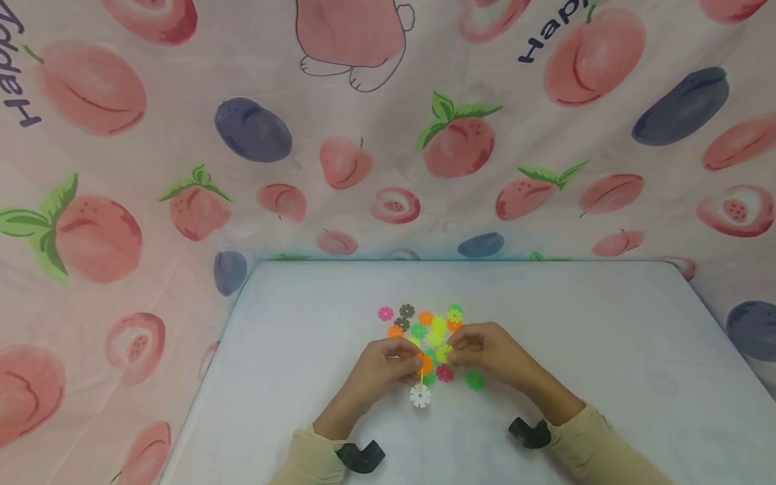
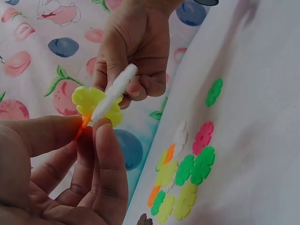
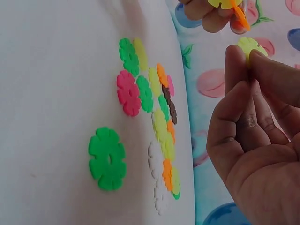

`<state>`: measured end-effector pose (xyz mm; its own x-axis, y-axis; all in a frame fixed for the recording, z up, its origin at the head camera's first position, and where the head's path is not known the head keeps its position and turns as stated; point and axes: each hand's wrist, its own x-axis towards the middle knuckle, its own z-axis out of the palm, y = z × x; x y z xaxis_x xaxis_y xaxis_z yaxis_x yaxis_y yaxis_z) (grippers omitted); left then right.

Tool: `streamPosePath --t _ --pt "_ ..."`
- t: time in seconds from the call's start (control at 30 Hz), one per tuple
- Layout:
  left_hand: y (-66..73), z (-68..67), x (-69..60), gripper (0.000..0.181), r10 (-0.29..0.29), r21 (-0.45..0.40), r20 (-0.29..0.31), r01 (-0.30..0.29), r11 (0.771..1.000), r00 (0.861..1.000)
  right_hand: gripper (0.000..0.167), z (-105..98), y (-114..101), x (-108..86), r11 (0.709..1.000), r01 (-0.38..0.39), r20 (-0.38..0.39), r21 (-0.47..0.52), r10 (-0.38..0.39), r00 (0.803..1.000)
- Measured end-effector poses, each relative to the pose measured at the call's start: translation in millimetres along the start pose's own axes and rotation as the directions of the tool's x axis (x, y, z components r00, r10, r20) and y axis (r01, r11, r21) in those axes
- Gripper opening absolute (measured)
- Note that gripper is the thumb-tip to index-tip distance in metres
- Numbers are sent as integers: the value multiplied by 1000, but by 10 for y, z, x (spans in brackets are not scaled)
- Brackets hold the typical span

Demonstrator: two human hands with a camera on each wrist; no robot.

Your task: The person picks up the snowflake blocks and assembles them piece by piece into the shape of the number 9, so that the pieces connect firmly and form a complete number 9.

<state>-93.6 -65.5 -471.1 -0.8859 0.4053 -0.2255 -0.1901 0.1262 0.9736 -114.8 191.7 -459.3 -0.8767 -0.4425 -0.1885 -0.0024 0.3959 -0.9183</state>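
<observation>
Flower-shaped plastic discs with notched edges lie loosely on the white table. My left hand [image 1: 384, 367] pinches an orange disc [image 2: 83, 127] between thumb and fingertips. Joined to it are a yellow disc [image 2: 86, 99] and a white disc [image 1: 420, 396], which hangs lowest in the head view. My right hand [image 1: 494, 353] pinches a separate yellow disc [image 3: 251, 46] by its edge between thumb and forefinger. The two hands are close together, facing each other, a small gap between the held pieces. Fingers cover part of each held disc.
Beyond the hands, loose discs are scattered, among them a pink disc [image 1: 385, 314], brown discs [image 1: 407, 311] and a red disc [image 1: 444, 372]. A green disc [image 1: 475, 380] lies below my right hand. A fruit-print cloth [image 1: 339, 215] hangs behind the table [image 1: 291, 303].
</observation>
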Motion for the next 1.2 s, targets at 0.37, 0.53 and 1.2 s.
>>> streamPosePath --t 0.37,0.53,1.2 --pt "46 10 -15 26 -7 23 -12 8 1000 1000 17 40 -54 -18 998 60 -6 -17 -60 998" --pt "64 10 -18 26 -6 12 -11 6 1000 1000 12 53 -70 -17 993 105 -34 -52 -107 994" --pt "126 53 -37 16 3 76 -39 0 997 999 9 137 -98 -42 966 259 -10 -24 -259 966"
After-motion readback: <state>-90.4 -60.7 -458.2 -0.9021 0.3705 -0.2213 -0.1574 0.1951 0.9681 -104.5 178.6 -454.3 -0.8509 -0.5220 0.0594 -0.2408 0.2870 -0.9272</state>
